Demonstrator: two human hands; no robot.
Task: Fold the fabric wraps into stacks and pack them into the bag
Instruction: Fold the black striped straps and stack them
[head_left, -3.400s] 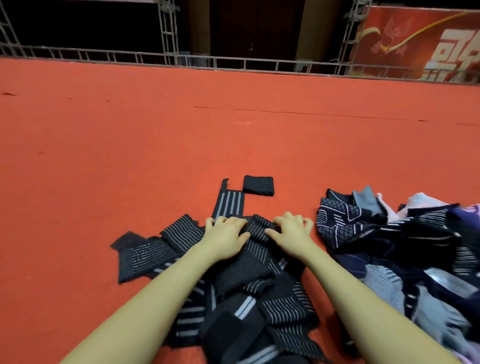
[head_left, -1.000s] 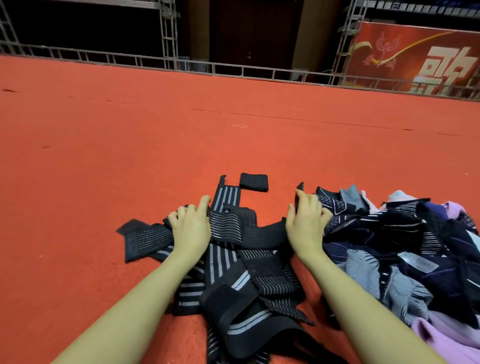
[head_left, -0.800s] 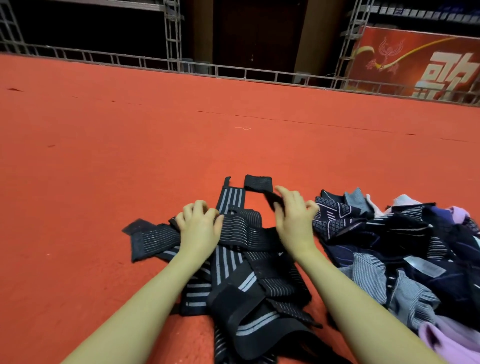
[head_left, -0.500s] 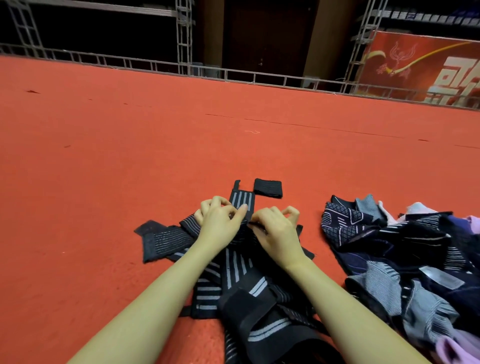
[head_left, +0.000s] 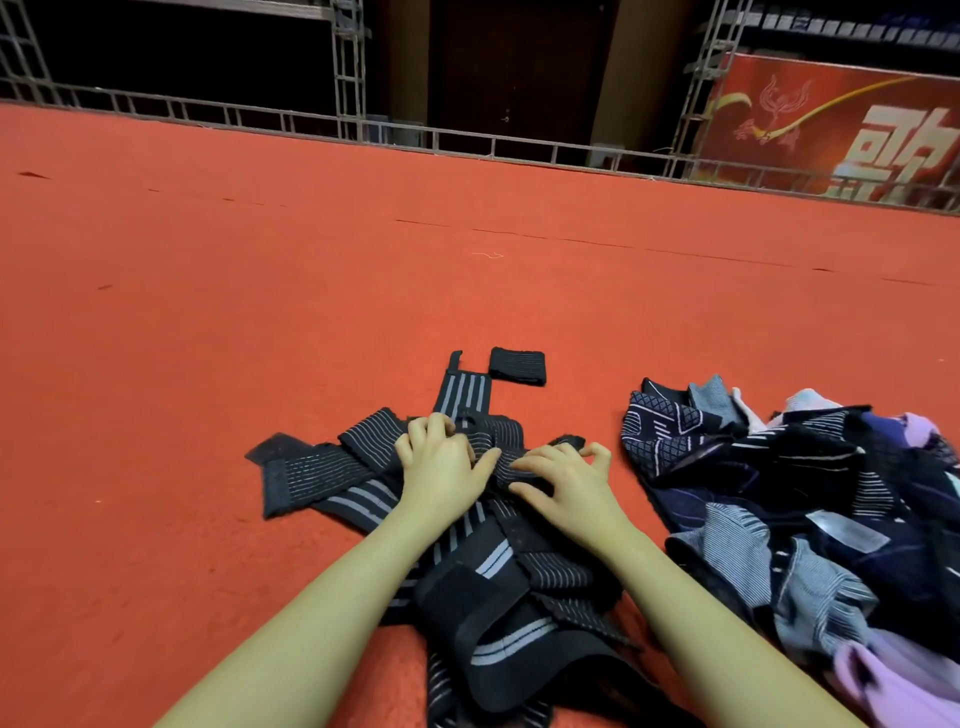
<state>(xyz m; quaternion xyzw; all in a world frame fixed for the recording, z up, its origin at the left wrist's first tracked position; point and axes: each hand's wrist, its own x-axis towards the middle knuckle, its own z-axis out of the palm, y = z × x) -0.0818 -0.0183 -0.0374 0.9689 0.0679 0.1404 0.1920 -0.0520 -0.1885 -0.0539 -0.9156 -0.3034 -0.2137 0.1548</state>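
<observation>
Red carpet (head_left: 260, 291) runs out ahead of me to a low metal railing (head_left: 467, 140), with a red banner (head_left: 841, 135) hanging beyond it at the far right.

My left hand (head_left: 441, 467) lies on top of the black striped wrap (head_left: 498, 441) that I am folding, fingers curled over its far left part and thumb stretched toward my other hand. My right hand (head_left: 566, 480) sits just beside it on the same wrap, fingers bent and fingertips pressing the cloth down; whether it truly pinches a fold I cannot tell from this angle. Both hands are close together, thumbs nearly meeting.

Under and around my wrists spreads the heap of black wraps (head_left: 493, 597), with grey stripes, reaching back toward my body. One flat strip (head_left: 306, 473) sticks out to the left of my left hand. Just past my fingers a striped strap (head_left: 465, 389) points away from me, and beyond it, a little to the right, lies one small folded wrap (head_left: 518, 365) by itself on the carpet.

To the right of my right hand, apart from the wraps, sits a loose pile of mixed cloth (head_left: 805, 509) in navy, grey and lilac.
</observation>
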